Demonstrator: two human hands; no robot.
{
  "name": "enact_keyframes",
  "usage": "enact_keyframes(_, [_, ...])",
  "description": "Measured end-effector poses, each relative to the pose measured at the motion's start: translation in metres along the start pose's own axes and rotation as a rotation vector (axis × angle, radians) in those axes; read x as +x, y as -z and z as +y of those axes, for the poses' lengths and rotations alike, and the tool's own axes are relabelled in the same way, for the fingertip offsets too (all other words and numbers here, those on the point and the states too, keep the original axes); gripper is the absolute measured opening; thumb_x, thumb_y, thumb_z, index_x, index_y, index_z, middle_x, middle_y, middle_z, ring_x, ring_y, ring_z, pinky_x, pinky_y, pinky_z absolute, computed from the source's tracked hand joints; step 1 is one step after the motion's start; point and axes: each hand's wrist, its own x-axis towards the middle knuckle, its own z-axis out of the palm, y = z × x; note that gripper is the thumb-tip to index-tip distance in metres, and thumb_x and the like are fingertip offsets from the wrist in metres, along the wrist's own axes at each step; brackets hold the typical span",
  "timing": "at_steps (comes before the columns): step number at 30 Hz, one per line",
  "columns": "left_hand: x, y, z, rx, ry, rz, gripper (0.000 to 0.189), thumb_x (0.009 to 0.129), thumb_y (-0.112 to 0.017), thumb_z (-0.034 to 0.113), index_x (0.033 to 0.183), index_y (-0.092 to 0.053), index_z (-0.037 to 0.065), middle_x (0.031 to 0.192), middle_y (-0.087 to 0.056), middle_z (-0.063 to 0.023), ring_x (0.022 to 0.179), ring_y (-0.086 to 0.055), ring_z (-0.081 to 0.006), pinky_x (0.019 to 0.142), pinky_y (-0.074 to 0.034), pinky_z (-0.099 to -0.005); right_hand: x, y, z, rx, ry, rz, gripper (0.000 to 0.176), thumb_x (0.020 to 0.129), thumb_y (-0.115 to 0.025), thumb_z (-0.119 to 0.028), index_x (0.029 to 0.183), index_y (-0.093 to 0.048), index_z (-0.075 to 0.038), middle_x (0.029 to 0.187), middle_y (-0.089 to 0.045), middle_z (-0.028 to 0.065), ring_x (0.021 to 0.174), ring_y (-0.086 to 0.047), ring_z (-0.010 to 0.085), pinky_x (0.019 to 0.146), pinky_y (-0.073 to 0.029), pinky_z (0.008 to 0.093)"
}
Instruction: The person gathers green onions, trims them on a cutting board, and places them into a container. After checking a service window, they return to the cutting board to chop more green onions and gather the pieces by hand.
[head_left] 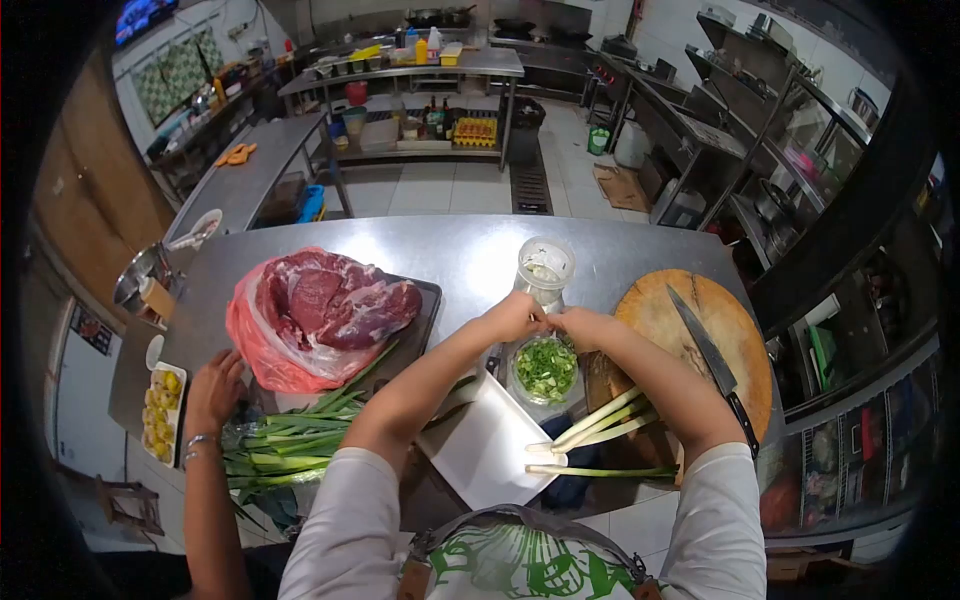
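Observation:
My left hand (518, 316) and my right hand (582, 326) meet above a clear container (545, 398) holding chopped green onions (546, 368). The fingers of both are closed and pressed together; what they pinch, if anything, is too small to make out. Just beyond them stands a clear tub (547, 255) with pale pieces inside. A white rectangular tray (485, 445) lies nearer my body. White green onion stalks (605, 420) rest beside my right forearm. To the right, a knife (705, 345) lies across a round wooden cutting board (650, 300).
Raw meat (335, 300) in a reddish plastic bag (250, 340) sits on a dark tray (428, 300). A co-worker's hand (215, 388) is at left, near leafy green onions (290, 445) and a tray of yellowish pieces (160, 415). Metal shelves (790, 150) stand at right.

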Motion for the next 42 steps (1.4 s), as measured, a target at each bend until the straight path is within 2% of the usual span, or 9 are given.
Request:
enact_keyframes(2, [-0.013,0.006,0.013,-0.294,0.049,-0.001,0.018,0.070,-0.065,0.004,0.087,-0.065,0.001,0.076,-0.064,-0.0139,0.065,-0.062,-0.0180,0.064,-0.048,-0.0275,0.001,0.000,0.000,0.000,0.035,0.000,0.049,0.057,-0.067,-0.004,0.103,-0.053,-0.012,0.099,-0.055,0.0161,0.091,-0.054,0.0341,0.077,-0.044,0.0383])
enact_keyframes(7, [-0.032,-0.015,0.036,-0.144,-0.060,0.088,0.024,0.068,-0.064,0.003,0.091,-0.063,0.002,0.079,-0.063,-0.0147,0.065,-0.061,-0.0217,0.060,-0.048,-0.0308,0.002,0.002,-0.004,-0.080,0.099,-0.038,0.023,0.069,-0.058,-0.005,0.091,-0.061,-0.008,0.085,-0.060,0.0174,0.083,-0.059,0.0300,0.070,-0.047,0.0369])
enact_keyframes(17, [-0.046,-0.004,0.051,-0.459,0.265,0.222,0.021,0.074,-0.061,0.009,0.094,-0.062,0.004,0.083,-0.063,-0.0053,0.058,-0.051,-0.0077,0.056,-0.043,-0.0231,-0.005,0.014,-0.012,-0.117,-0.035,0.082,0.015,0.063,-0.064,-0.009,0.078,-0.064,-0.003,0.078,-0.062,0.0177,0.073,-0.061,0.0302,0.065,-0.050,0.0346])
enact_keyframes(20, [-0.055,0.000,0.044,-0.399,0.195,0.378,0.020,0.075,-0.060,0.008,0.094,-0.061,0.002,0.084,-0.062,-0.0037,0.063,-0.052,-0.0076,0.060,-0.044,-0.0229,-0.020,0.029,-0.018,0.307,0.110,0.076,0.016,0.060,-0.066,-0.007,0.076,-0.065,-0.003,0.063,-0.062,0.0111,0.058,-0.061,0.0176,0.056,-0.049,0.0283])
enact_keyframes(25, [-0.068,0.000,0.049,-0.376,0.301,0.345,0.022,0.074,-0.062,0.009,0.094,-0.060,0.001,0.082,-0.062,-0.0043,0.066,-0.052,-0.0080,0.061,-0.044,-0.0229,-0.033,0.033,-0.031,0.523,0.099,-0.019,0.016,0.060,-0.065,-0.006,0.076,-0.066,-0.004,0.068,-0.064,0.0100,0.059,-0.062,0.0167,0.056,-0.049,0.0282])
enact_keyframes(27, [-0.070,-0.001,0.056,-0.303,0.356,0.285,0.022,0.072,-0.058,0.004,0.093,-0.060,0.000,0.082,-0.062,-0.0077,0.066,-0.055,-0.0132,0.063,-0.045,-0.0257,-0.032,0.038,-0.026,0.608,-0.010,-0.037,0.016,0.060,-0.065,-0.007,0.075,-0.066,-0.004,0.071,-0.064,0.0107,0.061,-0.062,0.0185,0.057,-0.049,0.0289])
enact_keyframes(29, [-0.072,-0.004,0.054,-0.129,0.311,0.296,0.024,0.070,-0.056,0.002,0.094,-0.060,0.000,0.083,-0.062,-0.0113,0.068,-0.057,-0.0184,0.064,-0.046,-0.0291,-0.025,0.036,-0.010,0.180,0.135,0.246,0.015,0.060,-0.063,-0.007,0.074,-0.064,-0.002,0.068,-0.062,0.0109,0.061,-0.061,0.0192,0.058,-0.049,0.0305])
enact_keyframes(33, [-0.060,-0.015,0.039,0.205,0.242,0.200,0.030,0.063,-0.052,-0.003,0.092,-0.061,0.000,0.083,-0.060,-0.0212,0.077,-0.059,-0.0326,0.070,-0.046,-0.0387,-0.018,0.018,-0.009,-0.281,0.004,0.026,0.019,0.057,-0.062,-0.010,0.075,-0.064,-0.006,0.072,-0.061,0.0153,0.071,-0.059,0.0317,0.063,-0.049,0.0387])
enact_keyframes(42, [-0.038,-0.023,0.016,0.364,0.274,0.105,0.008,0.068,-0.053,0.005,0.070,-0.059,0.000,0.068,-0.058,-0.0211,0.066,-0.058,-0.0372,0.060,-0.047,-0.0429,-0.006,0.004,-0.016,-0.251,-0.071,0.066,0.012,0.061,-0.061,-0.008,0.072,-0.065,-0.006,0.077,-0.062,0.0157,0.076,-0.060,0.0315,0.066,-0.049,0.0384])
